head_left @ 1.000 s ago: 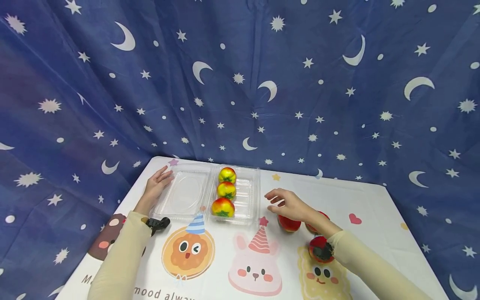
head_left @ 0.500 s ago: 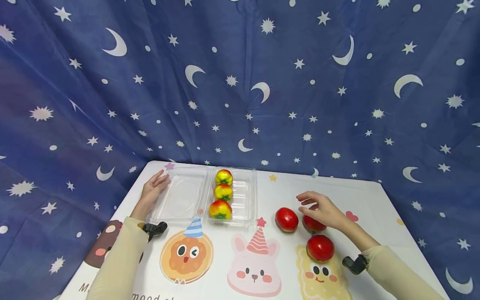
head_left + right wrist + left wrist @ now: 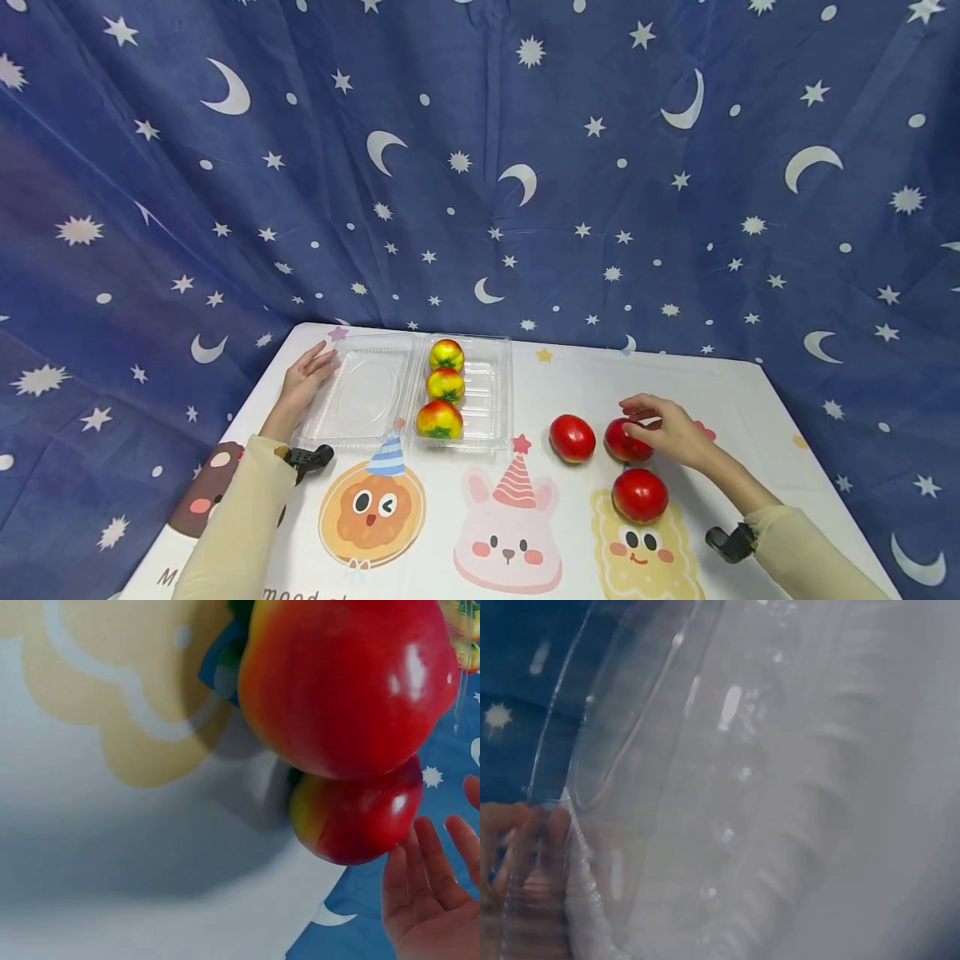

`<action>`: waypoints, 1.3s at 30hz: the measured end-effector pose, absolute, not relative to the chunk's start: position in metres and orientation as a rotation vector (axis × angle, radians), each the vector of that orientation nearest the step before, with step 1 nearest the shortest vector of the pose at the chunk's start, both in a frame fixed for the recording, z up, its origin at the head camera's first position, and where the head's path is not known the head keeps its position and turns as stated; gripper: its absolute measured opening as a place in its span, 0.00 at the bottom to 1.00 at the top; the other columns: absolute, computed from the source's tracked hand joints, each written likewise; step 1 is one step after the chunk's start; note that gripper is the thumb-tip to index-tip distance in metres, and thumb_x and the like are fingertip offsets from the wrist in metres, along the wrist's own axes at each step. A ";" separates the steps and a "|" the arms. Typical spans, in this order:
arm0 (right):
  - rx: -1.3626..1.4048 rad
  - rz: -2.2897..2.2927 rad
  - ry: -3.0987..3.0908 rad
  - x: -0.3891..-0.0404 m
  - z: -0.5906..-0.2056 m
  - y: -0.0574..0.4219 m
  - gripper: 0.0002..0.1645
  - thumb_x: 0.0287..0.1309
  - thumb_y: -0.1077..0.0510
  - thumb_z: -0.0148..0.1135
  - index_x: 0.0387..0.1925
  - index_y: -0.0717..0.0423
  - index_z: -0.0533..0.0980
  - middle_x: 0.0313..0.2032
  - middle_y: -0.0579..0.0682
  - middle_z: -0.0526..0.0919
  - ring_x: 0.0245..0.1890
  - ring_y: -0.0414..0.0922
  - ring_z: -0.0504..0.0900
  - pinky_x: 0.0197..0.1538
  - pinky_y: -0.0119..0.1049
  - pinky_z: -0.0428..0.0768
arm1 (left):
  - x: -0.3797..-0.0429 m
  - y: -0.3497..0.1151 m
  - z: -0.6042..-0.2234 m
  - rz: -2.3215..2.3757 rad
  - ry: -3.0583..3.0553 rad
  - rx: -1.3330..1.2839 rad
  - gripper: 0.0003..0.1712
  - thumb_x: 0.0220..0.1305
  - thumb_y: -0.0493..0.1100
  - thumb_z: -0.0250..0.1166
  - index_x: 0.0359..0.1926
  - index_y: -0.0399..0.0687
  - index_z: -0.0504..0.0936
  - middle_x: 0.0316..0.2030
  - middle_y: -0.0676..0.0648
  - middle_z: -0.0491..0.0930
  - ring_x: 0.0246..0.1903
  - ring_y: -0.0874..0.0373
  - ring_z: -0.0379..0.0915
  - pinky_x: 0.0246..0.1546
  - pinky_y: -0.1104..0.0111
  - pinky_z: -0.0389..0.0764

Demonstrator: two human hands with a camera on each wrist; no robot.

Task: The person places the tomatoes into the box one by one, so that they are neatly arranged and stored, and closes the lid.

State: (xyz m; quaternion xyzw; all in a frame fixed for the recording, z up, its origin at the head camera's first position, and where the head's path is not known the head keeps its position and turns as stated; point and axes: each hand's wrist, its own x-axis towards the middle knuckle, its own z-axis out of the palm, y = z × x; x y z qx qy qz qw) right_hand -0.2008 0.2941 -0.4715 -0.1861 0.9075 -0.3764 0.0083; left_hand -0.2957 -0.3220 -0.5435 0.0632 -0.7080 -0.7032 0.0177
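A clear plastic clamshell box [image 3: 487, 392] lies opened flat at the back of the table. Three yellow-and-red toy fruits [image 3: 446, 386] line its left side. My left hand [image 3: 302, 385] rests at the outer edge of the lid [image 3: 366, 392], fingers extended; the left wrist view shows them through clear plastic. On the right are three red toy fruits: one at the left [image 3: 572, 438], one in front [image 3: 640, 496], one behind [image 3: 627, 441]. My right hand [image 3: 667, 429] is at the rear one, fingers loosely bent and spread, thumb overlapping it; whether they touch I cannot tell.
A white cartoon-print cloth covers the table [image 3: 517, 492]. Behind it hangs a blue curtain [image 3: 480, 208] with moons and stars, close to the table's back and left edges. Each wrist carries a black camera [image 3: 731, 543].
The right hand has moved right, away from the box side, over the red fruits to the rear one. My left hand stays at the lid. The head view has shifted slightly.
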 end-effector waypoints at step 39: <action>-0.498 -1.041 2.924 -0.209 -0.505 0.312 0.43 0.49 0.68 0.74 0.66 0.65 0.66 0.54 0.67 0.73 0.50 0.61 0.75 0.53 0.56 0.80 | -0.297 -0.321 -0.543 -2.137 -2.221 0.237 0.38 0.72 0.35 0.58 0.77 0.45 0.52 0.70 0.36 0.62 0.70 0.49 0.59 0.60 0.75 0.71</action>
